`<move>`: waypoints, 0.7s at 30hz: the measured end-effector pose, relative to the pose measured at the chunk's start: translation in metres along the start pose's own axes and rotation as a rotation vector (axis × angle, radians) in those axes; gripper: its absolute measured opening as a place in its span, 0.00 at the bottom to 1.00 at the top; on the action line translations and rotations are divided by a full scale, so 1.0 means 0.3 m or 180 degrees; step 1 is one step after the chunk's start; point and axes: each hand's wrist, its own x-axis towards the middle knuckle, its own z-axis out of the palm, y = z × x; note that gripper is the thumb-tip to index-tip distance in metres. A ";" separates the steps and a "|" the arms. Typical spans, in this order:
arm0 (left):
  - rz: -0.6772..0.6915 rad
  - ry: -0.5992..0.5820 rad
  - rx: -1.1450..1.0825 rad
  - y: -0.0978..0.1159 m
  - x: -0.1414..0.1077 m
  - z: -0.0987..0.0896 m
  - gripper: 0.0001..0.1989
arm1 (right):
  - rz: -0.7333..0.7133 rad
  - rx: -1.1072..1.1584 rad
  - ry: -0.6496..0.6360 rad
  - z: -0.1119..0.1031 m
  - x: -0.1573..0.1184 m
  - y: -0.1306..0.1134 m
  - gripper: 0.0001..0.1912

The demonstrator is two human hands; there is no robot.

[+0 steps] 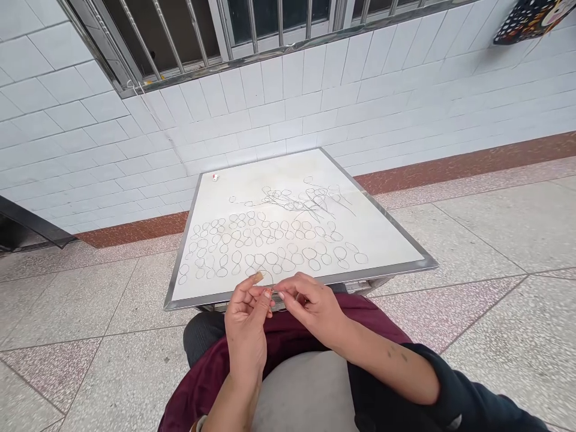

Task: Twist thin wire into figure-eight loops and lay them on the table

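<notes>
My left hand [247,321] and my right hand [312,305] meet just off the table's near edge. Between their pinched fingertips is a thin dark wire [272,279], part of which curves up in a loop. Tan tape [258,276] covers one left fingertip. My fingers hide where the wire ends meet. Beyond them, rows of wire figure-eights [236,262] lie flat on the white tabletop [382,243]. Farther back is a tangled heap of looped wires [297,201], several with long straight tails.
A small white and red item [215,177] sits at the table's far left corner. The metal-edged table stands by a white tiled wall [252,120] with a barred window [270,27]. A patterned bag [533,21] hangs at upper right. Maroon cloth [202,378] covers my lap.
</notes>
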 end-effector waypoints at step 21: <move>-0.0145 -0.0051 -0.0426 0.012 -0.016 -0.003 0.20 | -0.0215 0.0725 -0.0209 -0.008 0.001 0.038 0.08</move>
